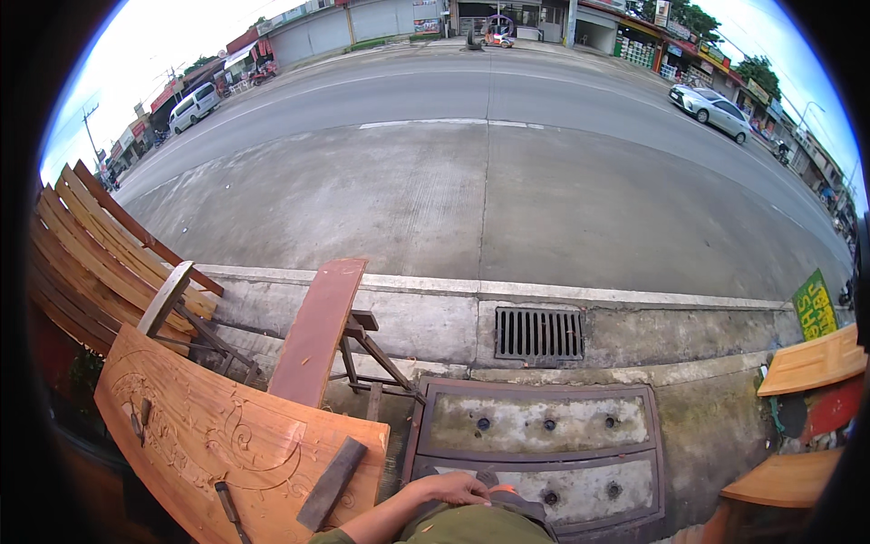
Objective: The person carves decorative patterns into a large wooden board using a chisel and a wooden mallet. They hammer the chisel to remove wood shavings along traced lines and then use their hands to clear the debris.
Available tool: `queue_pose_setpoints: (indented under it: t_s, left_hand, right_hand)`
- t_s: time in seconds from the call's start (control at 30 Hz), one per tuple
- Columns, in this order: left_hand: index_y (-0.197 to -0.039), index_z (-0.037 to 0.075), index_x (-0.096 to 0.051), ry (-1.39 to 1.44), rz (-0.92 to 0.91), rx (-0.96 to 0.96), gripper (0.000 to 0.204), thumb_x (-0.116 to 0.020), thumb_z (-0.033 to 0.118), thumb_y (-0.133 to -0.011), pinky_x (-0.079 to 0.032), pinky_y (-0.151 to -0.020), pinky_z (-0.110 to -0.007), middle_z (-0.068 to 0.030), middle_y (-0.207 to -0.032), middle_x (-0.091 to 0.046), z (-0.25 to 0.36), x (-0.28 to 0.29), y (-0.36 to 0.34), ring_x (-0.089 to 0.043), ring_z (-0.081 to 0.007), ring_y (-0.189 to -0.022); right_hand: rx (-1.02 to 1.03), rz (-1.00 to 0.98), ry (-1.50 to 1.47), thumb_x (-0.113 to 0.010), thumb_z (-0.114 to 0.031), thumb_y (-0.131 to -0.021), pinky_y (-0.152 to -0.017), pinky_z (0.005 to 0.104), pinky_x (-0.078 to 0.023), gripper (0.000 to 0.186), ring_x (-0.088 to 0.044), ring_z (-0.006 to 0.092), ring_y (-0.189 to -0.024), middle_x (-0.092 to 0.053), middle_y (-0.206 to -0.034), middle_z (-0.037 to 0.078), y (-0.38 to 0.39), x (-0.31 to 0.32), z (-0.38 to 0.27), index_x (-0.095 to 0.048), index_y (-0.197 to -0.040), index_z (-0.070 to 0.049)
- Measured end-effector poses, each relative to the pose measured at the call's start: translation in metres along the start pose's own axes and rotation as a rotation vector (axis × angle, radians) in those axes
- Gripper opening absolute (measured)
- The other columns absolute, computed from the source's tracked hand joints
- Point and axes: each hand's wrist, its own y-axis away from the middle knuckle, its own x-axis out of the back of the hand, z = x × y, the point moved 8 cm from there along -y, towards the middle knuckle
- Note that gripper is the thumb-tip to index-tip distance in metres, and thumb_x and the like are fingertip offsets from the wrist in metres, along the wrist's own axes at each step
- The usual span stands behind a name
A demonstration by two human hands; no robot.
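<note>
My left hand (pixel 458 488) rests close to my body at the bottom middle, its forearm coming in from the lower left. Its fingers are bent together, and what they hold, if anything, is hidden. Just beside the fingertips shows a small orange thing (pixel 503 490), too little visible to name. To the left lies a wooden panel (pixel 285 490) carved with scrolls and strewn with shavings. A dark wooden block (pixel 332 483) sits on its right end. One chisel (pixel 228 508) lies at the panel's near edge; further left are more carving tools (pixel 141 422). My right hand is out of view.
A reddish-brown board (pixel 317 335) on a trestle (pixel 372 349) extends beyond the panel. Slatted wood (pixel 100 245) leans at far left. Ahead are concrete covers (pixel 544 417), a drain grate (pixel 540 334) and a road with a silver car (pixel 711 109). Wooden panels (pixel 816 361) stand right.
</note>
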Motion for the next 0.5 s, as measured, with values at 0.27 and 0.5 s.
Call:
queue_pose_setpoints:
  t_s: [0.27,0.5]
  left_hand:
    - [-0.160,0.018,-0.050,0.037,0.002,-0.028,0.060,-0.069,0.042,-0.109,-0.053,-0.095,-0.034,-0.0046,-0.121,-0.075,-0.081,-0.007,0.063,-0.067,-0.0161,-0.106]
    - [-0.139,0.013,-0.068,-0.034,0.206,0.176,0.043,-0.072,0.036,-0.103,-0.058,-0.091,-0.045,-0.0174,-0.111,-0.079,-0.077,-0.010,0.127,-0.076,-0.0292,-0.102]
  right_hand:
    - [-0.079,0.051,-0.101,-0.052,-0.071,-0.108,-0.111,0.0481,-0.052,0.083,-0.065,0.0298,-0.134,-0.059,-0.159,0.016,0.019,0.022,0.039,-0.053,-0.164,-0.010]
    - [-0.146,0.060,-0.147,-0.050,-0.072,-0.109,-0.111,0.0482,-0.052,0.083,-0.066,0.0291,-0.134,-0.059,-0.160,0.016,0.031,0.020,0.060,-0.053,-0.164,-0.010]
